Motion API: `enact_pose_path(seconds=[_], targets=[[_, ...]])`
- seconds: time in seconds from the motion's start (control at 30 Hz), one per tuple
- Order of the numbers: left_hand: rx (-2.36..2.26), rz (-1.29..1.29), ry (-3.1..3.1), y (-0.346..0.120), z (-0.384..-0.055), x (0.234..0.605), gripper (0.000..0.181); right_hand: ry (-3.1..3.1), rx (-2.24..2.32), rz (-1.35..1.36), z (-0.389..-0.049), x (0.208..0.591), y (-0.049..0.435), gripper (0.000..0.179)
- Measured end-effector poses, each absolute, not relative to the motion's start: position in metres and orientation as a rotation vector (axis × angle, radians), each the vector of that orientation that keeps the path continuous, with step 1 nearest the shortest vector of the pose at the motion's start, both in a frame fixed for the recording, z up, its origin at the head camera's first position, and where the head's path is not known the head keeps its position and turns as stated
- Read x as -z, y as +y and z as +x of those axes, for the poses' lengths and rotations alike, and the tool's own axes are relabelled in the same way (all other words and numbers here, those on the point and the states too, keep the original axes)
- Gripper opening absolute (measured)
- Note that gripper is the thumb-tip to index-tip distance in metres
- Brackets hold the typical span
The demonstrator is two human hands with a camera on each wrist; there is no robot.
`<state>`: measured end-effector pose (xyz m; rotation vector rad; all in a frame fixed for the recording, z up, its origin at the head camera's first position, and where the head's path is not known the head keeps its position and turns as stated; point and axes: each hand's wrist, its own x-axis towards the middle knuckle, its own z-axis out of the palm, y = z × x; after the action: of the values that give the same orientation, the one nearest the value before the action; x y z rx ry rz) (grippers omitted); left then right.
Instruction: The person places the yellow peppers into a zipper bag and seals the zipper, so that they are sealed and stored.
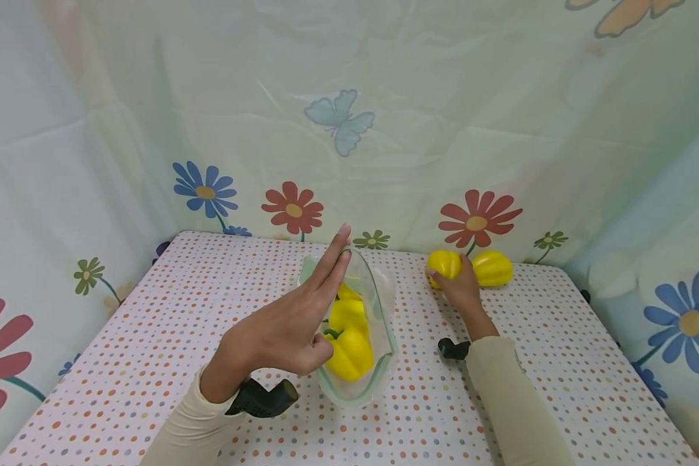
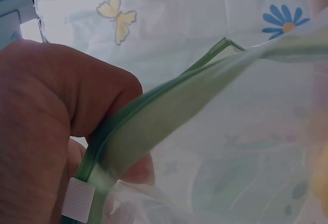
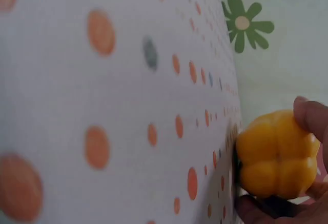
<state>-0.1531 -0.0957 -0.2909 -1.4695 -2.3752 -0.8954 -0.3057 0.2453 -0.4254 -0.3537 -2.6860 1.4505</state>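
A clear zipper bag [image 1: 392, 346] with a green-edged mouth stands open on the table, and yellow bell peppers [image 1: 352, 353] lie inside it. My left hand [image 1: 282, 323] holds the bag's rim from the left, two fingers stretched along it. In the left wrist view the green zip strip [image 2: 148, 98] runs between thumb and fingers, near a white slider [image 2: 78, 200]. At the back right my right hand [image 1: 463, 291] grips a yellow bell pepper [image 1: 444, 264], thumb on one side and fingers on the other. That pepper [image 3: 279, 155] appears low against the table in the right wrist view.
Another yellow bell pepper [image 1: 494, 268] lies just right of the gripped one, near the table's back edge. The dotted tabletop [image 1: 210, 285] meets a flower-printed curtain [image 1: 384, 162] at the back and sides. Each wrist wears a black camera mount [image 1: 265, 398].
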Motion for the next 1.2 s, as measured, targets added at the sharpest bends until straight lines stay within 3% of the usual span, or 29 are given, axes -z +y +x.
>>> enact_pose_path(seconds=[0.27,0.53,0.83,1.2], targets=[[0.926,-1.501,-2.371,-0.095,-0.154,0.291,0.108,-2.752,-1.509,-0.202,-0.298,0.425,0.254,0.088],[0.956,-1.518,-2.387,-0.090,-0.155,0.290,0.110,-2.733,-1.501,0.162,-0.270,0.386,0.251,0.087],[0.972,-1.478,-2.400,-0.093,-0.154,0.291,0.112,-2.512,-1.723,0.620,-0.197,0.324,0.233,0.073],[0.977,-1.464,-2.433,-0.094,-0.152,0.291,0.111,-2.134,-1.922,1.185,-0.116,0.293,0.204,0.079]])
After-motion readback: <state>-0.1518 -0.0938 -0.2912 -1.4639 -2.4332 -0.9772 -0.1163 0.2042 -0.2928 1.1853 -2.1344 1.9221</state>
